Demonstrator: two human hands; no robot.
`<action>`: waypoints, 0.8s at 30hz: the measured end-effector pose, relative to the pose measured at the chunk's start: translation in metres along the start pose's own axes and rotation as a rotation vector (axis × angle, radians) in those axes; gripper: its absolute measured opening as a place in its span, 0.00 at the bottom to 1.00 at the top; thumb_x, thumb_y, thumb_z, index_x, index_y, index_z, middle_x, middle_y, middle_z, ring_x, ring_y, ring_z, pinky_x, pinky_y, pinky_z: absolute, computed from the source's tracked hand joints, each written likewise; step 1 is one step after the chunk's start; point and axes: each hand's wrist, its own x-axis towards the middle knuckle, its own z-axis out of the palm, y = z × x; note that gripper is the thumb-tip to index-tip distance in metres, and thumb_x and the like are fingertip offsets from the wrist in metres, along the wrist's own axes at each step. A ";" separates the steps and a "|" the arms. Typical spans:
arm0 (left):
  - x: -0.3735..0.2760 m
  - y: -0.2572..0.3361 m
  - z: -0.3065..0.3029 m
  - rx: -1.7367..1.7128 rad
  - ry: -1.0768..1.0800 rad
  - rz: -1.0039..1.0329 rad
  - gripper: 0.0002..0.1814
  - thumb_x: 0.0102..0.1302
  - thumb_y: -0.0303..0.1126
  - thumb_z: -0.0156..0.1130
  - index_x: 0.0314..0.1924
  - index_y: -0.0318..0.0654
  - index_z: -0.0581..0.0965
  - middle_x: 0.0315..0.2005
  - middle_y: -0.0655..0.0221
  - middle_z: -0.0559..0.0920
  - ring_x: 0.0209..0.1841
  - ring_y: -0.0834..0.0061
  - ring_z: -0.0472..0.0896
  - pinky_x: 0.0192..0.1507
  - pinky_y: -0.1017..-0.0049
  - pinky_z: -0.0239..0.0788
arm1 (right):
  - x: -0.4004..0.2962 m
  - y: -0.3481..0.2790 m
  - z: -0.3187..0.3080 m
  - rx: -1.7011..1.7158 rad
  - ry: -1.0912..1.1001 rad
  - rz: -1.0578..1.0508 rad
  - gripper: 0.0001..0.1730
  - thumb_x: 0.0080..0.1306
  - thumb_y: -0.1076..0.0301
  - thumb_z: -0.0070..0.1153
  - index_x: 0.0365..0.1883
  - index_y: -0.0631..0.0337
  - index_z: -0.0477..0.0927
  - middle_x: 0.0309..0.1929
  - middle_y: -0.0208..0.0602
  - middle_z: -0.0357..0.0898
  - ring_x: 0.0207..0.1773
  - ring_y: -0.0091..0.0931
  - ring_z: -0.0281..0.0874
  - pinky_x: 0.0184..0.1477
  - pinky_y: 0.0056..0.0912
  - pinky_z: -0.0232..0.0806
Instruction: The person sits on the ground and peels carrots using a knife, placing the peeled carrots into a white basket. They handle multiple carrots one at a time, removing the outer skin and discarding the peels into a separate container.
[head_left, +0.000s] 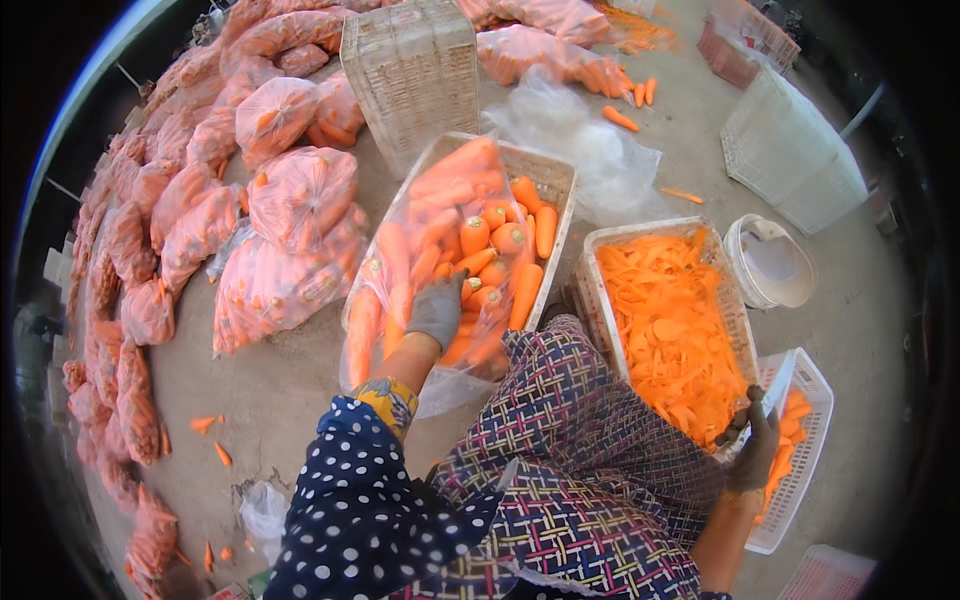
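Observation:
My left hand (439, 311), in a grey glove, reaches into an opened clear plastic bag of carrots (435, 247) that lies in a dirty white crate (568, 187). Its fingertips touch a carrot; the bag and carrots partly hide whether they grip it. In my gloved right hand (754, 442) is a knife, its broad pale blade (780, 384) pointing up and away from me. That hand is over the near right corner of a crate (589, 262) full of orange carrot peelings (667, 322). Beside it, a white perforated basket (817, 450) holds peeled or cut carrot pieces (784, 457).
Many bags of carrots (285, 270) are piled on the left. An upright crate (412, 82) stands beyond the carrot crate, near a loose plastic sheet (577, 150). A white bucket (772, 262) and a pale crate (795, 150) stand at the right. Loose carrots (620, 118) lie on the floor.

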 end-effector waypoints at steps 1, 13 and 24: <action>0.015 -0.001 0.011 0.044 -0.073 -0.086 0.26 0.67 0.33 0.58 0.65 0.40 0.71 0.51 0.48 0.81 0.53 0.51 0.81 0.51 0.61 0.75 | -0.002 -0.003 0.007 -0.036 -0.030 -0.015 0.24 0.69 0.59 0.56 0.58 0.65 0.71 0.23 0.31 0.70 0.19 0.22 0.69 0.20 0.26 0.66; -0.026 0.093 -0.148 -1.556 0.214 0.238 0.40 0.64 0.49 0.69 0.70 0.40 0.66 0.58 0.64 0.78 0.54 0.65 0.81 0.57 0.61 0.73 | -0.025 -0.017 -0.010 0.036 0.083 -0.001 0.21 0.67 0.60 0.56 0.53 0.64 0.74 0.21 0.30 0.70 0.18 0.23 0.69 0.19 0.26 0.68; -0.068 0.262 -0.095 -2.208 -1.265 0.112 0.26 0.72 0.28 0.55 0.69 0.42 0.66 0.51 0.53 0.82 0.45 0.63 0.82 0.45 0.63 0.74 | -0.007 -0.047 0.035 0.540 -0.151 -0.200 0.22 0.69 0.59 0.59 0.54 0.65 0.72 0.27 0.34 0.73 0.26 0.28 0.74 0.27 0.37 0.74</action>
